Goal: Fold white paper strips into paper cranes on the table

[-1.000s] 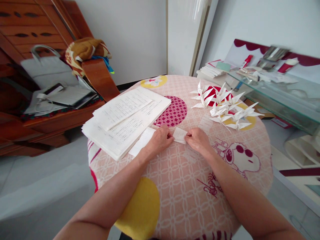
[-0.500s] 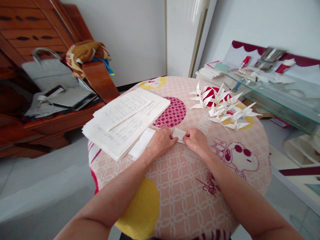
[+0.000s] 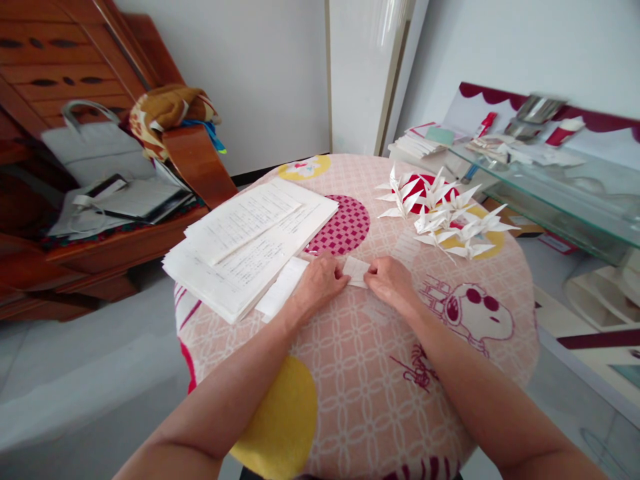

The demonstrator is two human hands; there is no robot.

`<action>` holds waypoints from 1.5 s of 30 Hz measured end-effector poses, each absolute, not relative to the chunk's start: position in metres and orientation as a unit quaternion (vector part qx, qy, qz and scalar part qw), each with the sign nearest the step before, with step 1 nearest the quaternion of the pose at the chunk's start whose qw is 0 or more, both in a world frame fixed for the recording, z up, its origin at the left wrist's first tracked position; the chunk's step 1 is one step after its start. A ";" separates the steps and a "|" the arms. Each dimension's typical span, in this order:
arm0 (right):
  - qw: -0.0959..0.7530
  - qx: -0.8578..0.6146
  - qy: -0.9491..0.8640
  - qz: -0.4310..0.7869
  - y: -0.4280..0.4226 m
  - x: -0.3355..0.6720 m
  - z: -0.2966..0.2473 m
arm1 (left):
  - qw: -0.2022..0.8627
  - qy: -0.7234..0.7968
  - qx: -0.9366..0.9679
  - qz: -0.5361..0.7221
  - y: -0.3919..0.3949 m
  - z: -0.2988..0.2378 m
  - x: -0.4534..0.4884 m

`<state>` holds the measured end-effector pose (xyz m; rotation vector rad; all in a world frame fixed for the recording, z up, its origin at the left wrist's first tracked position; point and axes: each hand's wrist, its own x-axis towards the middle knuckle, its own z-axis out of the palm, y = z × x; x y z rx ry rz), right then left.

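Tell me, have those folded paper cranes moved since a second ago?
No; the paper cranes keep their place against the checkered circle on the tablecloth. Only the whole view has shifted slightly.

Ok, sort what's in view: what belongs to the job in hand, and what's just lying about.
Likely the job's:
small white paper between left hand and right hand
origami cranes
paper strip
stack of written sheets

Seemingly just lying about:
grey handbag
brown patterned cloth
metal bowl

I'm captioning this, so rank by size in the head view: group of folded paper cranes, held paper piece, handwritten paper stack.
1. Handwritten paper stack
2. Group of folded paper cranes
3. Held paper piece
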<state>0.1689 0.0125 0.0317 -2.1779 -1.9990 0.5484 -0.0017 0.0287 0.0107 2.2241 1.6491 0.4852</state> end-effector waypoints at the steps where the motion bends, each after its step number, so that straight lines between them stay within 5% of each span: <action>1: 0.067 -0.723 -0.664 0.181 0.012 0.169 0.032 | 0.168 0.575 0.782 0.171 0.029 0.011 -0.003; 18: 0.052 -0.720 -0.669 0.177 0.013 0.170 0.032 | 0.199 0.437 0.831 0.282 0.033 0.005 -0.020; 24: 0.065 -0.719 -0.668 0.182 0.013 0.171 0.030 | 0.207 0.335 0.893 0.220 0.026 0.006 -0.019; 37: 0.104 -0.709 -0.674 0.181 0.016 0.179 0.024 | 0.226 0.343 0.892 0.190 0.027 0.009 -0.021; 45: 0.202 -0.716 -0.620 0.249 0.020 0.190 0.009 | 0.170 0.423 0.860 0.229 0.037 0.008 -0.005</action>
